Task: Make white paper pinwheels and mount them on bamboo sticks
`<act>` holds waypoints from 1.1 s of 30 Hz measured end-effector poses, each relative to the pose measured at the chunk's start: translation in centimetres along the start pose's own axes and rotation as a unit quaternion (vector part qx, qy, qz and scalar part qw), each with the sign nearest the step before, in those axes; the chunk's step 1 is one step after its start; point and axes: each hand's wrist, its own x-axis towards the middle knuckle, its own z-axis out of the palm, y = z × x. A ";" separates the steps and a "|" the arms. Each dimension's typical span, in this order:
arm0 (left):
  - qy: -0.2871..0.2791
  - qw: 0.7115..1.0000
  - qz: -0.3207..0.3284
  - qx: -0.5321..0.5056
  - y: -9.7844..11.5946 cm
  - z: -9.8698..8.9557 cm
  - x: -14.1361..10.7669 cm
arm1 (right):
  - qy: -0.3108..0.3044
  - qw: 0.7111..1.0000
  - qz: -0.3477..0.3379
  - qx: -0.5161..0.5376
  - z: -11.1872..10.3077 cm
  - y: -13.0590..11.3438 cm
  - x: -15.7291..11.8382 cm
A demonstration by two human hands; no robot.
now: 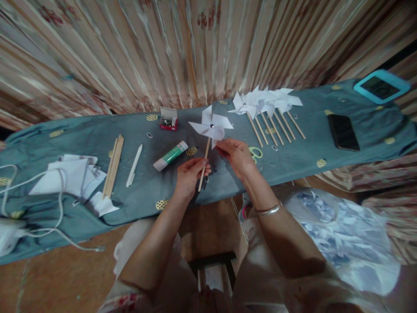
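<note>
A white paper pinwheel (pixel 211 121) with a shiny pin at its centre is held upright above the table, on a thin wooden stick. My left hand (pixel 191 173) grips that stick, fingers closed round its lower part. At the lower blade of the pinwheel, my right hand (pixel 237 157) pinches the paper between thumb and fingers. Left of the pinwheel lie a green and white glue stick (pixel 171 155) and an opened small red box (pixel 168 120) of metal pins. Beside my right hand are green-handled scissors (pixel 256 153), partly hidden.
Several finished pinwheels (pixel 265 104) lie in a row at the back right. Wooden sticks (pixel 113 167), a white pen (pixel 134 165), paper pieces (pixel 70 174) and white cables (pixel 60 208) lie left. A phone (pixel 343 131) and blue-framed device (pixel 382 86) rest right. A plastic bag of scraps (pixel 348 237) stands below.
</note>
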 end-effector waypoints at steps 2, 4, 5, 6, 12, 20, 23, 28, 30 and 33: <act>-0.003 1.000 0.002 0.001 0.0 0.0 0.0 | 0.000 1.000 -0.003 0.005 0.1 0.1 0.0; -0.001 1.000 0.003 0.001 0.1 0.0 -0.1 | 0.003 1.000 -0.004 0.013 0.2 0.2 0.0; 0.000 1.000 0.002 0.001 0.1 0.0 -0.1 | 0.004 1.000 -0.004 0.015 0.2 0.3 0.0; 0.002 1.000 0.002 0.001 0.1 0.1 -0.1 | 0.002 1.000 -0.004 0.015 0.2 0.4 0.0; 0.005 1.000 0.000 0.007 0.2 0.2 -0.2 | -0.009 1.000 -0.005 0.001 0.2 0.5 0.0; 0.004 1.000 -0.008 -0.012 0.1 0.2 -0.1 | -0.030 1.000 -0.001 0.005 0.2 0.6 0.0; 0.003 1.000 -0.008 -0.014 0.2 0.2 -0.2 | -0.035 0.999 -0.003 -0.006 0.2 0.8 0.1; 0.002 1.000 -0.008 -0.008 0.4 0.1 -0.2 | -0.035 0.998 -0.018 -0.038 -0.1 1.2 0.1; 0.002 1.000 -0.007 -0.005 0.4 0.1 -0.2 | -0.019 0.997 -0.028 -0.063 -0.5 1.1 0.1; 0.003 1.000 -0.004 -0.003 0.5 0.0 -0.2 | 0.029 0.991 -0.071 -0.107 -1.7 0.5 0.4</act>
